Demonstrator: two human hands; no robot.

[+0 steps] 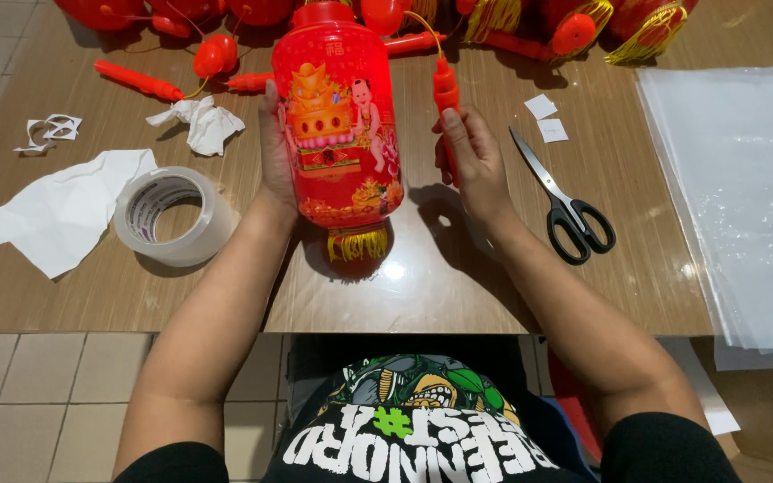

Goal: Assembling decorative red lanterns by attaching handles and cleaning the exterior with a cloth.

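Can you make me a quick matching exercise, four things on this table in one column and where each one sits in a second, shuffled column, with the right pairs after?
Things:
1. red lantern
2. tape roll
3. scissors
4. clear plastic sheets

Places:
A. far right of the table
B. just right of the right hand
C. left of the left hand, partly on white paper
D. between both hands

Pairs: 1-D, 2-C, 3-B, 4-A
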